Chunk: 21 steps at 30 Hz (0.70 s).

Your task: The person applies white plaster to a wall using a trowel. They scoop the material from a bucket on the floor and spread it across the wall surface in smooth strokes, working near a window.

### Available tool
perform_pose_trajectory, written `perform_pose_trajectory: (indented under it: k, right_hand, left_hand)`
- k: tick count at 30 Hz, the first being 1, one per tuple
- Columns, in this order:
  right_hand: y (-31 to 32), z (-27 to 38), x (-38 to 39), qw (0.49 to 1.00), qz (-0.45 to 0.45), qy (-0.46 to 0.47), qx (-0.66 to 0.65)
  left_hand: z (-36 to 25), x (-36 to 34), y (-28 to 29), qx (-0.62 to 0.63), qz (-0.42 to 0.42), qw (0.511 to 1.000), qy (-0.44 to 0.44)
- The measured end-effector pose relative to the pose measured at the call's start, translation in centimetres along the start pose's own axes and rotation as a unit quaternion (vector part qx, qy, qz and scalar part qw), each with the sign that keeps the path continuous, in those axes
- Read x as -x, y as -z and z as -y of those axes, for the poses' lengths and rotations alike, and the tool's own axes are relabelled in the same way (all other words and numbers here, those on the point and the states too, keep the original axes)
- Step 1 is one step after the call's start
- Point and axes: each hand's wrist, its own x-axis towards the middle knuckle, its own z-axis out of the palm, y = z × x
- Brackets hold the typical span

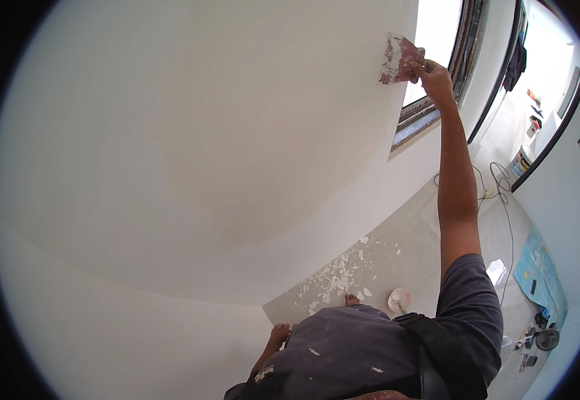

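My right hand [433, 79] is raised on an outstretched arm and closed on the edge of a wide putty spreader [397, 59]. The spreader is a flat reddish-brown plate, smeared with white putty. It lies against or very near the pale wall [257, 100], at the left side of the window; I cannot tell whether it touches. A large damp-looking beige patch [250, 200] spreads over the wall's middle. My left hand [281, 331] hangs low by my waist, near the wall, with its fingers curled. Whatever it may hold is hidden.
White flakes [337, 273] litter the floor along the wall, close to my bare foot [352, 300]. A round container [400, 300] with whitish contents stands ahead of me. A cable [509, 227] snakes across the floor. Rightward are a blue sheet [542, 270], a fan [547, 339] and a doorway bucket [523, 161].
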Motion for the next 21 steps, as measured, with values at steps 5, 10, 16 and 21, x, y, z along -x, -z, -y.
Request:
perform_pose_trajectory:
  k: [5,10,16,21]
  right_hand:
    - [2.9,-0.7,1.9,0.989,-0.086,-0.057,-0.104]
    - [2.5,8.3,8.6,0.978,-0.063,0.058,-0.187]
    - [-5.0,21.3,14.3,0.953,0.172,0.183,-0.172]
    - [-9.3,26.5,14.7,0.954,0.22,0.168,-0.115]
  left_hand:
    - [0.4,0.0,0.3,-0.116,0.03,0.99,-0.07]
    - [3.7,-2.5,-1.3,-0.083,0.004,0.992,-0.098]
    - [3.9,-2.6,-0.9,-0.056,0.018,0.99,-0.127]
    - [0.1,-0.3,-0.6,0.031,-0.034,0.999,-0.002]
